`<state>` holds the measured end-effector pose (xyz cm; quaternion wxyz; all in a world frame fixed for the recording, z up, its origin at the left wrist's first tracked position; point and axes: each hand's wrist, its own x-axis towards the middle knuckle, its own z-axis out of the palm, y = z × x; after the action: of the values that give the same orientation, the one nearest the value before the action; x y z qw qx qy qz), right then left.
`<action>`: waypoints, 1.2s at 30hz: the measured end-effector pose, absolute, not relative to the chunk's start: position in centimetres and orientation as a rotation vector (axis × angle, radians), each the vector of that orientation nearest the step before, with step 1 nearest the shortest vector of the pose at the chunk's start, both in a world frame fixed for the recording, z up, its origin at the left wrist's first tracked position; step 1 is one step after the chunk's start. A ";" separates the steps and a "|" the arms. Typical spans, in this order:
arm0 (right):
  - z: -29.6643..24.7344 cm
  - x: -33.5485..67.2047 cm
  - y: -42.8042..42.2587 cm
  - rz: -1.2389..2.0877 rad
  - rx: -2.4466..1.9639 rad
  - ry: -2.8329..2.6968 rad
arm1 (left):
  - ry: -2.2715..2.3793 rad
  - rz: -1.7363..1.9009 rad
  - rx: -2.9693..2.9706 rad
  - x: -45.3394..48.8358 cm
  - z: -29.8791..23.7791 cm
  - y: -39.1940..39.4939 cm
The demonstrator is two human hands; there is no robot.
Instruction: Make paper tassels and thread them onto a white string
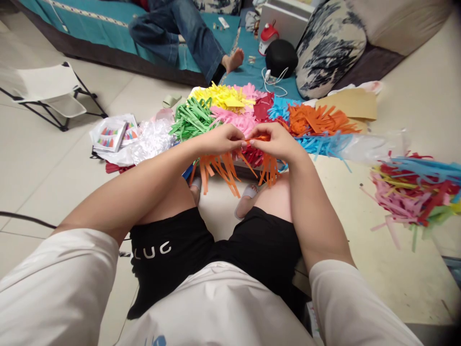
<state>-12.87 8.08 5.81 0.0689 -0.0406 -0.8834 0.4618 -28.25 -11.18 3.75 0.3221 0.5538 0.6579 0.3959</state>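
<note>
My left hand [224, 138] and my right hand [274, 140] meet above my knees, both pinching the top edge of an orange fringed paper strip [230, 169]. Its cut strands hang down between my legs. Just beyond my hands lies a heap of fringed paper in many colours [252, 111]: green, yellow, pink, red, blue and orange. I sit with black shorts and a white shirt showing below.
A second tangle of mixed paper strips [418, 190] lies at the right on a pale board [360, 230]. Clear plastic wrap [151, 139] and paper packs [110, 134] lie left. A folding stool [46, 89] stands far left. Another person's legs [194, 33] rest on the teal mat behind.
</note>
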 end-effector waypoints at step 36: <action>6.4 -12.0 8.1 1.946 -0.039 -2.156 | 1.326 1.630 1.193 -27.4 3.7 -11.3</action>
<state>-11.97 8.05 6.42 0.1184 -0.0135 -0.7370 0.6653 -27.41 -11.27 3.66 0.3548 0.4615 0.5131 0.6308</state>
